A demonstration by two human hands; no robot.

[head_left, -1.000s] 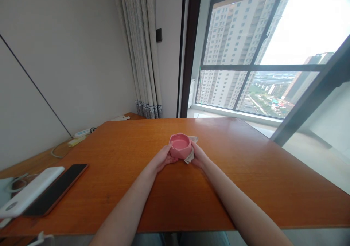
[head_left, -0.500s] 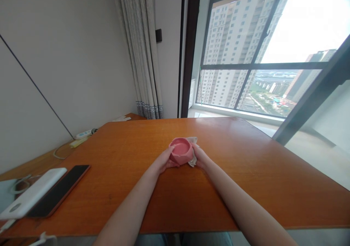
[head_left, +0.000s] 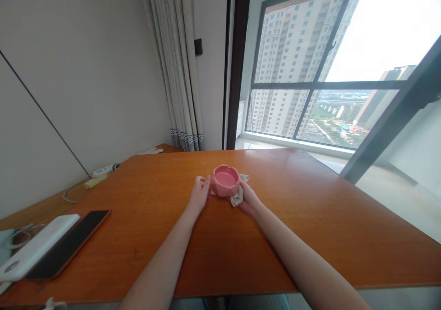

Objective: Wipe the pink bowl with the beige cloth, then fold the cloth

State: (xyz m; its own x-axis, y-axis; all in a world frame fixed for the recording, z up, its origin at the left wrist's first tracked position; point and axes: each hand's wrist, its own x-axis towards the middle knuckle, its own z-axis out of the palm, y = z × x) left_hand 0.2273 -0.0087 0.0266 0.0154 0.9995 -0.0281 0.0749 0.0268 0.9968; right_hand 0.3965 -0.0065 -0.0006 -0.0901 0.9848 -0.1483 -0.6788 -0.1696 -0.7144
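A pink ashtray [head_left: 226, 188] with a faceted outside and a notched rim is held above the middle of the wooden table, tipped slightly toward me. At its left side my left hand [head_left: 200, 193] has its fingers bent in, thumb and fingertips against the ashtray's edge. My right hand [head_left: 249, 199] wraps a crumpled off-white cloth [head_left: 237, 198] against the ashtray's right side. Part of the cloth shows behind the rim and part hangs below. The right fingertips are hidden behind the cloth and the ashtray.
On the left of the table [head_left: 148, 250] lie a dark phone [head_left: 70, 245] and a white power bank [head_left: 39, 245]. Farther back stand a power strip [head_left: 102, 170] and a cable along the wall. Behind the table are a curtain [head_left: 179, 71] and a window.
The ashtray has moved slightly up and left and shows more of its notched rim. My left hand has shifted from gripping its front left to its left side. The cloth hangs lower.
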